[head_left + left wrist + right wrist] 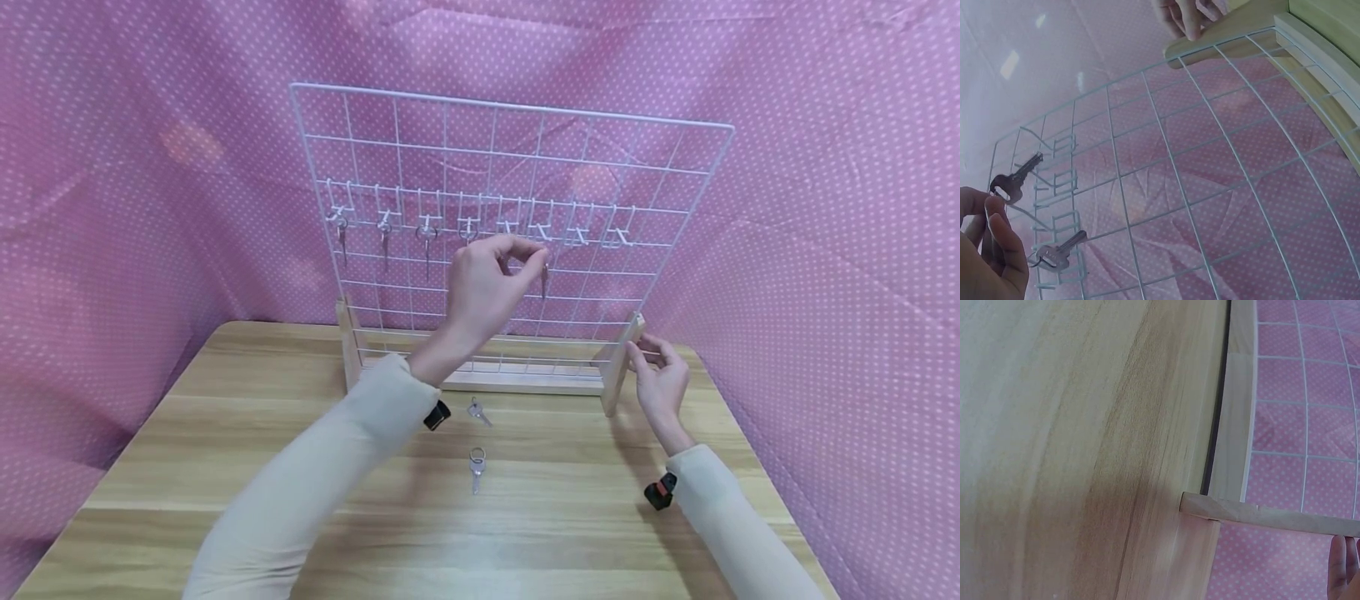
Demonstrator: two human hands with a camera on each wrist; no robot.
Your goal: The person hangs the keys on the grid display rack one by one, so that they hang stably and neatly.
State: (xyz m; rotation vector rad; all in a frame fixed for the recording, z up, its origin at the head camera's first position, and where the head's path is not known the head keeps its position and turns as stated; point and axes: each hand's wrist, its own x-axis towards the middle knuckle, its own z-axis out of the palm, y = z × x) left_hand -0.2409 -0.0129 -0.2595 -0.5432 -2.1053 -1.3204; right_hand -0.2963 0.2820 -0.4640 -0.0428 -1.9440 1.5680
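Observation:
My left hand (487,283) is raised in front of the wire grid rack (510,106) and pinches a key (1016,178) at its head end, between thumb and fingertips. In the head view the blade of that key points down below the fingertips, under the hooks on the right. Close by in the left wrist view, another key (1060,253) hangs by its ring from a hook. With fingers against the outer side, my right hand (662,379) touches the wooden right post (621,367); its fingertips (1337,565) show at the post's edge in the right wrist view.
Keys hang on the left hooks, such as one key (427,233); the rightmost hook (618,236) bears none. Two more, an upper key (477,411) and a lower key (477,471), lie on the wooden table (172,467). Pink dotted cloth (150,167) surrounds it.

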